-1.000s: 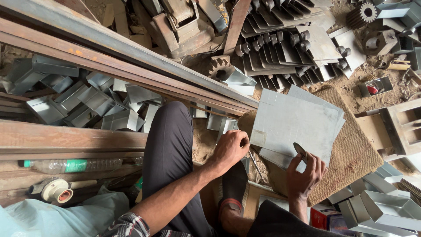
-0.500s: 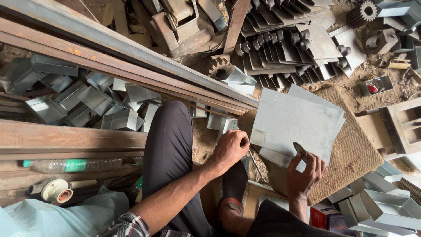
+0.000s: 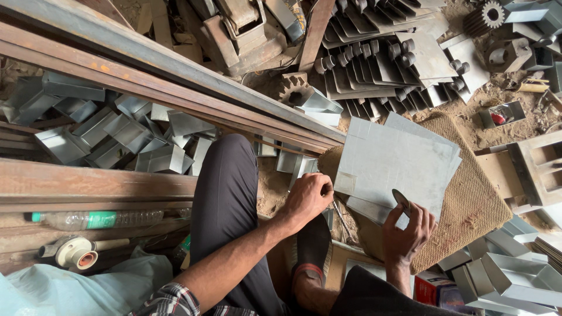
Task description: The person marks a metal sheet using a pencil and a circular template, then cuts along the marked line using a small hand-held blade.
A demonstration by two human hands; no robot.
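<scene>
Left hand [image 3: 307, 199] closed, knuckles at near-left edge of grey metal sheets [image 3: 392, 164] stacked on woven mat [image 3: 474, 205]. Right hand [image 3: 407, 231] at sheets' near edge, fingers pinching small dark disc [image 3: 401, 200]. Folded metal channels [image 3: 117, 131] lie left, beyond rusty beam [image 3: 88, 184].

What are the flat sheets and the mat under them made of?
The sheets look like thin metal, perhaps galvanised steel: dull grey, smooth, crisp-edged. The mat looks like coarse woven jute or burlap: brown, rough visible weave. The left hand and right hand rest at the sheets' edge.
</scene>
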